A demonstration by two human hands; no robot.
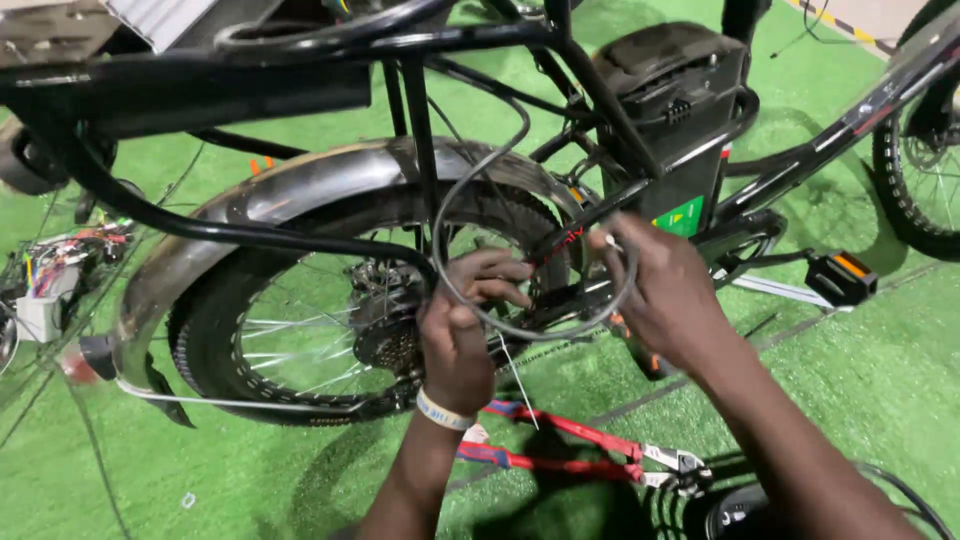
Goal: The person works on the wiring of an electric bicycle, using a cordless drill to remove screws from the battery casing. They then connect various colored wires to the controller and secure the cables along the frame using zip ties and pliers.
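A black electric bicycle stands on green turf, its rear wheel [300,340] with a wide tyre and a metal mudguard [300,190] in the middle of the view. My left hand [465,325] is closed around a looped grey cable [445,200] beside the wheel's hub and sprockets [385,335]. My right hand [665,295] pinches the other side of the same cable loop near the black frame tube [590,215]. A thin white cable tie [520,385] hangs down below my left hand. A pale band sits on my left wrist.
Red-handled bolt cutters [590,455] lie on the turf below my hands. A black battery box [680,90] sits on the frame, a pedal [840,275] sticks out at right. Another wheel [920,170] stands at far right. Loose coloured wiring [55,275] lies at left.
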